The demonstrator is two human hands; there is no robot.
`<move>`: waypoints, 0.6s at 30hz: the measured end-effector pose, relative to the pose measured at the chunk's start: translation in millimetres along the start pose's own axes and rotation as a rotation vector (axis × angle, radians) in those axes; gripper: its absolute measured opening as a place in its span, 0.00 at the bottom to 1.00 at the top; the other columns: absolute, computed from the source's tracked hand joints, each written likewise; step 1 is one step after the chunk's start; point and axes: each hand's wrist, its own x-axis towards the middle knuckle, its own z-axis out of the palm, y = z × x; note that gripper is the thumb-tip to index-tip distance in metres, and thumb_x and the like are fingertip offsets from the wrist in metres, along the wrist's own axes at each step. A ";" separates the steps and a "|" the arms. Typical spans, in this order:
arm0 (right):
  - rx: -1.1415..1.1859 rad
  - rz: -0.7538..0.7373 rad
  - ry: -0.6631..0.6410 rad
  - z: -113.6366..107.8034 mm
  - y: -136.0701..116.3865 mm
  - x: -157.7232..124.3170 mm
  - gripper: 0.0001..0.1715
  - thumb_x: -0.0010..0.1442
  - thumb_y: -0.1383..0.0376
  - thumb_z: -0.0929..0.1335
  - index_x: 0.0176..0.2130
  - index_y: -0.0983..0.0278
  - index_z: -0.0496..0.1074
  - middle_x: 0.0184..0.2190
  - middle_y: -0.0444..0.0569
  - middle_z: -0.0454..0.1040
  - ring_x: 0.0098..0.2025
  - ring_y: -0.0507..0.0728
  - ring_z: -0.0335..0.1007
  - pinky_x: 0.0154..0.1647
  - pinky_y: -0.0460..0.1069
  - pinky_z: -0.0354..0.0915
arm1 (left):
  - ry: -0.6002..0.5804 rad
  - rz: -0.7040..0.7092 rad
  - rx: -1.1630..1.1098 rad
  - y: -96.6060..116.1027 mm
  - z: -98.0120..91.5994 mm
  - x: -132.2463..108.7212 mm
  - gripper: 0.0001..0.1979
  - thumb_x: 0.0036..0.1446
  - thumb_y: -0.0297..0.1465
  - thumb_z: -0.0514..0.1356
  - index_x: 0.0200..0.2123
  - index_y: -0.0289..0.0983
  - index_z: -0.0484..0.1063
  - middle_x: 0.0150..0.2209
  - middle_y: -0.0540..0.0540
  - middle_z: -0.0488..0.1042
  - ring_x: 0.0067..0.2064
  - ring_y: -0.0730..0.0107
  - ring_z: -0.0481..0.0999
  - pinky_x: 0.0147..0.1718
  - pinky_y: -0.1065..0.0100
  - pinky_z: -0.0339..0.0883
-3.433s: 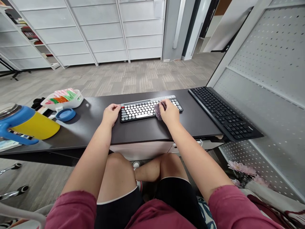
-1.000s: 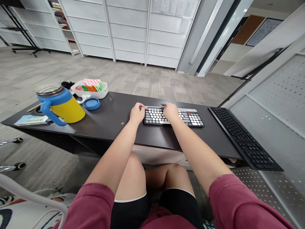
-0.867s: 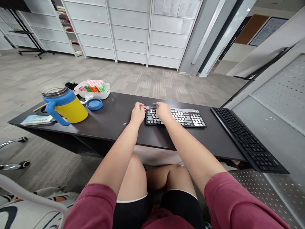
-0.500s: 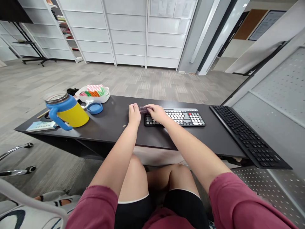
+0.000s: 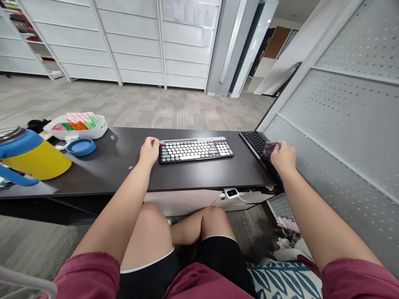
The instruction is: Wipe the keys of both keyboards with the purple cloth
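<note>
A small keyboard with round white and grey keys (image 5: pixel 195 149) lies on the dark desk (image 5: pixel 124 174). My left hand (image 5: pixel 149 150) rests at its left end, fingers curled against the edge. Over to the right, my right hand (image 5: pixel 282 157) is closed on a small purple cloth (image 5: pixel 270 148) and sits on the black keyboard (image 5: pixel 257 145), hiding its near part.
A yellow mug with a blue handle (image 5: pixel 29 160) stands at the left, with a blue lid (image 5: pixel 81 147) and a white tray of coloured items (image 5: pixel 77 125) behind it. A perforated grey panel (image 5: pixel 336 124) rises at the right. A small device (image 5: pixel 232 192) hangs under the desk edge.
My right hand has left the round-key keyboard and carried the purple cloth right onto the black keyboard. My left hand stays at the small keyboard's left end. The view has swung right.
</note>
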 end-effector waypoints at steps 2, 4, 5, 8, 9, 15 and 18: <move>-0.082 0.140 -0.006 -4.0 35.3 1.5 0.24 0.73 0.62 0.58 0.56 0.71 0.75 0.57 0.76 0.75 0.65 0.77 0.67 0.64 0.74 0.59 | 0.007 0.004 0.035 2.8 0.1 0.1 0.06 0.66 0.37 0.60 0.42 0.42 0.73 0.45 0.44 0.82 0.48 0.56 0.81 0.53 0.56 0.71; -0.125 0.239 -0.055 -0.1 58.5 1.9 0.22 0.72 0.63 0.60 0.55 0.70 0.76 0.55 0.76 0.76 0.63 0.79 0.70 0.62 0.77 0.61 | 0.016 0.008 0.062 5.1 0.4 -0.5 0.07 0.64 0.36 0.62 0.43 0.42 0.73 0.45 0.43 0.81 0.48 0.56 0.81 0.52 0.56 0.71; -0.135 0.268 -0.083 3.7 66.0 2.1 0.22 0.71 0.63 0.60 0.55 0.70 0.76 0.53 0.75 0.77 0.60 0.78 0.72 0.60 0.76 0.63 | 0.018 0.009 0.074 6.2 0.4 -1.2 0.08 0.63 0.36 0.63 0.44 0.42 0.72 0.46 0.43 0.81 0.48 0.56 0.81 0.52 0.56 0.72; -0.141 0.285 -0.133 16.2 76.3 3.3 0.23 0.71 0.61 0.61 0.57 0.70 0.73 0.51 0.72 0.79 0.55 0.74 0.77 0.56 0.69 0.70 | 0.003 0.014 0.109 9.3 -0.1 -4.3 0.09 0.61 0.35 0.65 0.44 0.43 0.72 0.45 0.44 0.82 0.48 0.56 0.81 0.52 0.56 0.72; -0.142 0.279 -0.135 19.4 77.4 3.5 0.24 0.71 0.61 0.61 0.58 0.70 0.73 0.51 0.72 0.78 0.55 0.74 0.77 0.55 0.67 0.71 | -0.005 0.016 0.123 10.3 -0.4 -5.5 0.10 0.60 0.35 0.65 0.44 0.43 0.72 0.45 0.44 0.82 0.48 0.56 0.81 0.52 0.56 0.73; -0.164 0.239 -0.096 24.6 79.8 1.4 0.24 0.72 0.61 0.61 0.59 0.71 0.71 0.53 0.71 0.77 0.58 0.72 0.74 0.56 0.63 0.69 | -0.034 0.030 0.191 15.9 -0.9 -9.7 0.09 0.60 0.34 0.64 0.44 0.43 0.72 0.43 0.44 0.83 0.48 0.53 0.82 0.53 0.52 0.73; -0.173 0.230 -0.085 24.2 80.1 1.0 0.23 0.71 0.62 0.61 0.58 0.71 0.70 0.53 0.72 0.76 0.57 0.72 0.74 0.56 0.62 0.69 | -0.052 0.071 0.202 16.9 0.7 -11.1 0.10 0.62 0.37 0.64 0.45 0.43 0.71 0.46 0.42 0.82 0.50 0.54 0.82 0.54 0.53 0.74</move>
